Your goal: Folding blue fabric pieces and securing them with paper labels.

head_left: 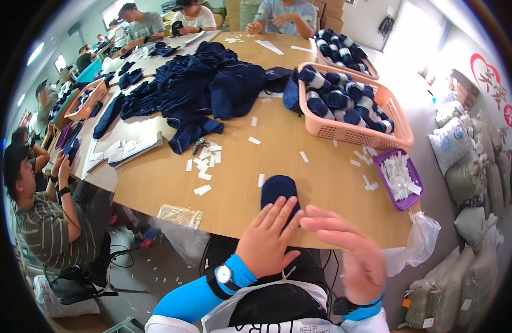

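On the near edge of the table point(222, 188) lies a small navy cloth piece point(278, 186) with a rounded far end. My left hand point(270, 236) rests flat on its near part, fingers stretched out and covering that half. Just to the right, my right hand point(353, 250) is raised above the table edge, fingers extended and slightly blurred, with nothing seen in it. Its fingertips come close to those of my left hand and the cloth. Small white paper slips point(203, 166) are scattered beyond and to the left.
A big heap of navy cloth pieces point(211, 83) covers the far middle. Pink baskets of banded navy rolls point(345, 136) stand at the far right. A purple tray point(416, 178) holds white slips. Several people sit around; one person point(50, 216) is at the left. Sacks point(461, 166) line the right wall.
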Available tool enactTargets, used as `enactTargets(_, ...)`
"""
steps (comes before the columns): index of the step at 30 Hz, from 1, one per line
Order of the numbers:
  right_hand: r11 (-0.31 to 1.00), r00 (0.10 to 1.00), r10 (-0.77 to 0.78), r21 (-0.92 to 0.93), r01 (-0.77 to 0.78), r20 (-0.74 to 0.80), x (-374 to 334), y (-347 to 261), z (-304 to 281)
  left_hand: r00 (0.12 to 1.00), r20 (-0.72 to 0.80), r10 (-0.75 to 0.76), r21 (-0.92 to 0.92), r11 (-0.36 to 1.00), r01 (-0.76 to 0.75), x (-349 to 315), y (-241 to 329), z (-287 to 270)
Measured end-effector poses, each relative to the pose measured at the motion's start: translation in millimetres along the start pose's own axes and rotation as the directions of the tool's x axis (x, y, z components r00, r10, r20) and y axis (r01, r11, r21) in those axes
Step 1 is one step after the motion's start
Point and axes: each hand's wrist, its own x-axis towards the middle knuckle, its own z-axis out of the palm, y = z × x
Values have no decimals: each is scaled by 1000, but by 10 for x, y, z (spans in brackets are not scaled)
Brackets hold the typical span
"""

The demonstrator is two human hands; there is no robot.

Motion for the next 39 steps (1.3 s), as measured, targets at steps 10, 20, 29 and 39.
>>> enactTargets(10, 923, 961, -259, 320, 216, 99, 965, -327, 246, 992, -126, 6, -59, 998, -13, 57, -88, 105)
enactTargets(20, 925, 976, -215, 326, 197, 20, 922, -291, 480, 998, -55, 43, -107, 993, -49, -73, -60, 127)
enactTargets(29, 948, 982, -126, 273, 161, -142, 503, -306, 239, 998, -61, 26, -89, 996, -32, -98, -92, 144)
enactTargets(39, 959, 958, -47, 255, 122, -283, 256, -137, 82, 999, -37, 36, -110, 993, -40, -62, -162, 138)
